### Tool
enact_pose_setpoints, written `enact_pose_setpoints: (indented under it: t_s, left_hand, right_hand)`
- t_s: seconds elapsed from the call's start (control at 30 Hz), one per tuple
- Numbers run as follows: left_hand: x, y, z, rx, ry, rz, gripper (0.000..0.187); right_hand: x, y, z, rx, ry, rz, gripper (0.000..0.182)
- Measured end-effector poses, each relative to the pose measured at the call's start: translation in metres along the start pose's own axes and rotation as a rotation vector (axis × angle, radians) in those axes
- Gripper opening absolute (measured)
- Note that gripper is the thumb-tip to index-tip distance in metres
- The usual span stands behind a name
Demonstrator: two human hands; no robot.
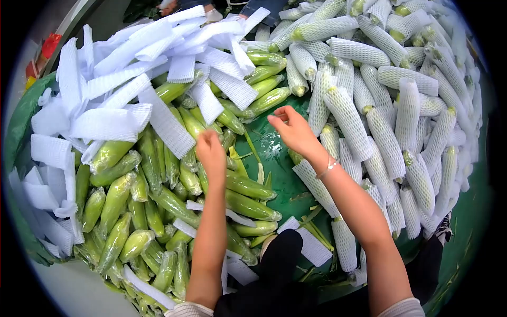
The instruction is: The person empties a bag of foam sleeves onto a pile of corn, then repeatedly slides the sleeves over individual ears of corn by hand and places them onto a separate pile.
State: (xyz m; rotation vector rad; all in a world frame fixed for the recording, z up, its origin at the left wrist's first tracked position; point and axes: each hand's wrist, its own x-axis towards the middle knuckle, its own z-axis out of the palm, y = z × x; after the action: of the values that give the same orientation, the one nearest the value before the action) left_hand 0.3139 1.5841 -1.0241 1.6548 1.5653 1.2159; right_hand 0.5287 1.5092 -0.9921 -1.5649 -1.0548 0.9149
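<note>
My left hand (210, 154) is over the pile of plastic-wrapped ears of corn (248, 187), fingers curled together. Beside its fingertips lies the end of a white foam net sleeve (168, 122); whether the fingers grip it is hidden. My right hand (293, 132) hovers above the green sheet (274, 150), thumb and fingers apart, with nothing between them. Close to its right side are ears of corn in foam net sleeves (346, 121).
Flat white foam sleeves (132, 45) are heaped on the wrapped corn at the upper left. Sleeved corn fills the right side. Loose husk leaves (317, 230) and a foam sleeve (314, 245) lie near my knee (282, 253). Another person's hand (169, 7) shows at the top.
</note>
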Motion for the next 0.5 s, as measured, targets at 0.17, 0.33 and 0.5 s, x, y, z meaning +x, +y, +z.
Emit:
enact_pose_setpoints:
  t_s: [0.17, 0.33, 0.5]
  left_hand:
    - [0.094, 0.043, 0.042, 0.542, -0.064, -0.044, 0.049]
    - [0.083, 0.011, 0.022, -0.169, -0.135, -0.136, 0.027]
    - [-0.086, 0.007, -0.05, -0.417, -0.404, -0.669, 0.014]
  right_hand:
    - [-0.007, 0.023, 0.022, 0.03, -0.146, -0.004, 0.035]
    - [-0.059, 0.036, 0.001, 0.191, -0.155, 0.139, 0.03]
    - [-0.068, 0.037, 0.0, 0.179, -0.184, 0.173, 0.049]
